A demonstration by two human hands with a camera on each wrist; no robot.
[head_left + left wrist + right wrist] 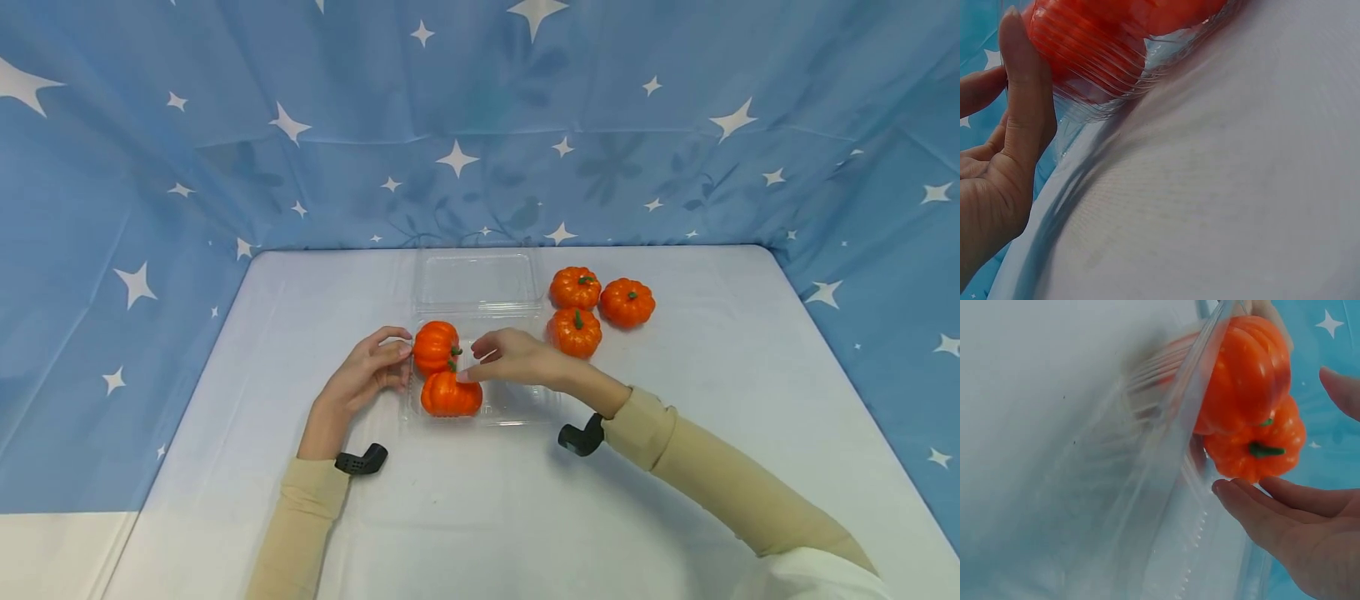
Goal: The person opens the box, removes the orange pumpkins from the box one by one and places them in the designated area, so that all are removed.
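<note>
A clear plastic clamshell box (pixel 517 408) lies with its lid folded back on the white table. Two small orange toy pumpkins (pixel 437 347) with green stems sit in its left half, one behind the other, both tipped on their sides. My left hand (pixel 367 371) is at the box's left side, its relaxed fingers against the clear wall in the left wrist view. Over the box, my right hand (pixel 517 358) has its fingers extended and parted, with nothing between them. Its thumb overlaps the front pumpkin (pixel 452 395) in the head view.
Three more toy pumpkins (pixel 627 302) stand in a cluster to the right of the box and its lid (pixel 478 279). A blue star-patterned curtain (pixel 480 125) hangs behind the table (pixel 480 517). A black wrist camera (pixel 363 460) is on each arm.
</note>
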